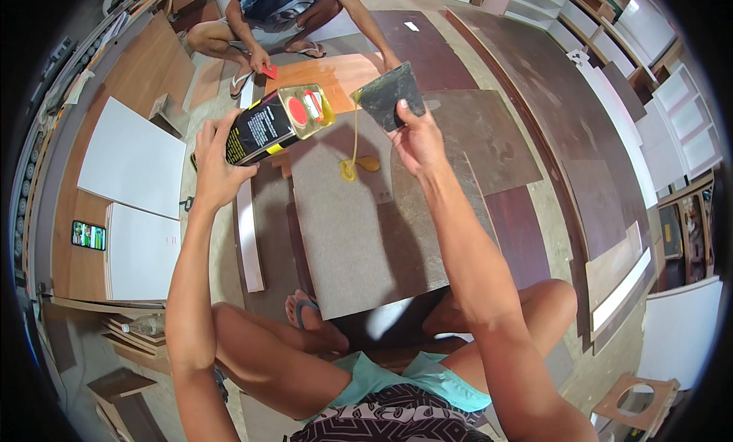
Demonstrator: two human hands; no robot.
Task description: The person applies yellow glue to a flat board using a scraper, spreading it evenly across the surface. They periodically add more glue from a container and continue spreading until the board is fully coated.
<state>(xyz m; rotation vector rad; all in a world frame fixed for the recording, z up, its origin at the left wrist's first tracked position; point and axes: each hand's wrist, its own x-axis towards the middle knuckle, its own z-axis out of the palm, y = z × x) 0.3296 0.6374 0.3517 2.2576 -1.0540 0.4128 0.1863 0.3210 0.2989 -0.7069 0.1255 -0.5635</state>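
My left hand (215, 167) grips a rectangular metal can (260, 124), black with yellow trim and bearing writing. The can is tilted, its top with a round red cap turned to the right. In my right hand (421, 135) is a flat dark spreader plate (392, 95), its left corner smeared yellow. A thin strand of yellow glue-like liquid (355, 132) hangs from that corner. It runs down to a small yellow puddle (347, 170) on a grey-brown board (343, 241) lying before me. A second amber blob (368, 163) sits beside the puddle.
Opposite, another person's hand (260, 59) holds a red card (270, 71) over an orange-brown sheet (309, 69). White panels (134, 155) and a phone (89, 235) lie at left. Dark panels (532, 98) are stacked at right. My bare legs flank the board's near end.
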